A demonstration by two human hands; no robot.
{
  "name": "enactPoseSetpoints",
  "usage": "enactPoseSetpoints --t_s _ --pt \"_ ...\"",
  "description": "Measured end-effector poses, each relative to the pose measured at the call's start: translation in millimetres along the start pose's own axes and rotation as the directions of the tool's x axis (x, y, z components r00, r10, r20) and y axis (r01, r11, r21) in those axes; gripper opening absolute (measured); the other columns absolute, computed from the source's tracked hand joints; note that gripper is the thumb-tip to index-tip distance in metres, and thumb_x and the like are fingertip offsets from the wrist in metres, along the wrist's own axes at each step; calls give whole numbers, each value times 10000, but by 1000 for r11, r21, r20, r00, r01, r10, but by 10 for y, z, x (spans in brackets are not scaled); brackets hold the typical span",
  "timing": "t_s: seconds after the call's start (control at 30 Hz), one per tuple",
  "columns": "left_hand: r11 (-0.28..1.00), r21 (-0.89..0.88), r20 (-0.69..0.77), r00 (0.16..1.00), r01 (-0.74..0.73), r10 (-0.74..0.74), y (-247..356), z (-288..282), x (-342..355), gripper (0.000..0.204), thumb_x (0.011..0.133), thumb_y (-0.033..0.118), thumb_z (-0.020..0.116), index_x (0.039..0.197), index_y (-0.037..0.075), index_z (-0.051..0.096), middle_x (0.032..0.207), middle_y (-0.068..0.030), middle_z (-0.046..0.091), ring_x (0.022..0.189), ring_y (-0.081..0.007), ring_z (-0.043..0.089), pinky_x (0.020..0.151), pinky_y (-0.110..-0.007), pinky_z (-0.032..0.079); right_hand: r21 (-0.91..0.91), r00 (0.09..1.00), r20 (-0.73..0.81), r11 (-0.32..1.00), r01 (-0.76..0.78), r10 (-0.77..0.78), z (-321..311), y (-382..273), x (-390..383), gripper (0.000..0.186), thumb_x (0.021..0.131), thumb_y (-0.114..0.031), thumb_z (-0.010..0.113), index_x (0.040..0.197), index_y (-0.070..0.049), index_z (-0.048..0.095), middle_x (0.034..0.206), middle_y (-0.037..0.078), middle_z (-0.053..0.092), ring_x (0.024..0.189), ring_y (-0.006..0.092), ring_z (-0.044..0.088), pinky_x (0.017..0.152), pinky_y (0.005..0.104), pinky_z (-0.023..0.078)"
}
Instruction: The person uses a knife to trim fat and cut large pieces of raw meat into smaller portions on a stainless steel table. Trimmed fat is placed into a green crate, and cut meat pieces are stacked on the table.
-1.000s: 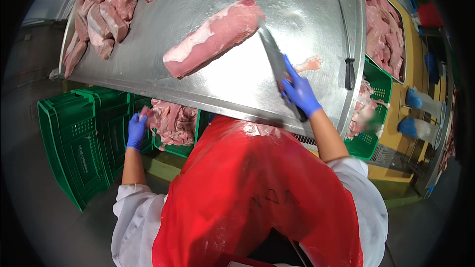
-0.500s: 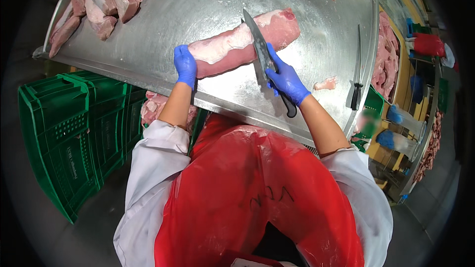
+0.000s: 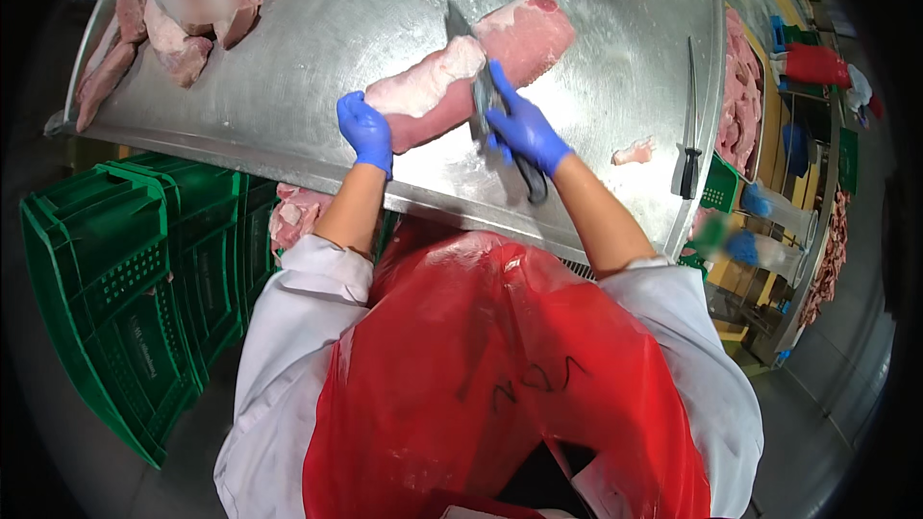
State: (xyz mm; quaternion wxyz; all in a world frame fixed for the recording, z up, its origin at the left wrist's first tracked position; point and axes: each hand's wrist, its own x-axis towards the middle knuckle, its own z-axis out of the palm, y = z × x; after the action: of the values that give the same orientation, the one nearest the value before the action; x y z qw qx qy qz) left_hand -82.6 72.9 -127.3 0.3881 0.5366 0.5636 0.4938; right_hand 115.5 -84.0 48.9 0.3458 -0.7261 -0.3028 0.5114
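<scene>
Meat point(image 3: 437, 82) lies on the metal table point(image 3: 327, 58), long axis running near left to far right; the left hand point(image 3: 365, 130) grips its near-left end, while the right hand point(image 3: 524, 130), near its middle, clasps a knife point(image 3: 484, 101) set crosswise.

A glossy red plastic apron point(image 3: 413, 423), which I view remotely, bears dark handwritten strokes point(image 3: 540, 381) across its middle and shiny folds point(image 3: 507, 293) along its length; loose, creased white fabric sleeves point(image 3: 279, 356) stop well short of thin, close-fitting blue-violet gloves point(image 3: 377, 146), which cover my left hand point(image 3: 365, 134) and my right hand point(image 3: 527, 133).
</scene>
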Motion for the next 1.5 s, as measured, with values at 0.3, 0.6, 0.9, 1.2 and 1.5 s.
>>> enactPoseSetpoints --t_s 0.3,0.6,0.9,1.2,1.5 --pt "853 175 403 826 -492 394 1200 122 -47 330 902 268 672 1029 -26 592 1026 -196 637 950 -319 622 881 -402 512 117 991 70 986 -119 112 -606 647 -1382 789 947 -28 497 1620 -280 170 749 77 629 496 108 559 480 263 504" --pt "712 590 692 693 -380 -203 1609 664 380 297 782 253 658 925 10 751 939 -245 723 896 -356 720 822 -445 558 460 940 -334 858 230 -73 -313 690 7 782 972 -44 534 1622 -218 136 868 80 614 624 120 602 529 266 550" --pt "919 381 656 730 -103 -190 1414 621 480 331 776 258 663 844 -60 722 829 -241 720 804 -338 722 700 -410 547 -142 979 180 982 122 -96 172 172 -84 668 1019 -216 389 1620 -244 100 722 101 609 494 190 593 486 344 540" --pt "941 335 696 659 54 -286 1796 355 612 272 809 197 704 900 -58 688 792 -116 672 684 -196 650 612 -334 512 -78 961 275 996 30 -8 311 -167 -147 733 985 -164 415 1624 -209 58 668 111 611 481 188 586 517 352 554" --pt "977 182 684 701 106 -204 2019 63 599 214 812 154 723 923 -20 664 768 -55 619 636 -142 584 562 -285 475 12 934 358 1000 13 -16 545 -252 72 779 953 -76 417 1623 -168 31 667 109 628 521 191 623 540 334 557"
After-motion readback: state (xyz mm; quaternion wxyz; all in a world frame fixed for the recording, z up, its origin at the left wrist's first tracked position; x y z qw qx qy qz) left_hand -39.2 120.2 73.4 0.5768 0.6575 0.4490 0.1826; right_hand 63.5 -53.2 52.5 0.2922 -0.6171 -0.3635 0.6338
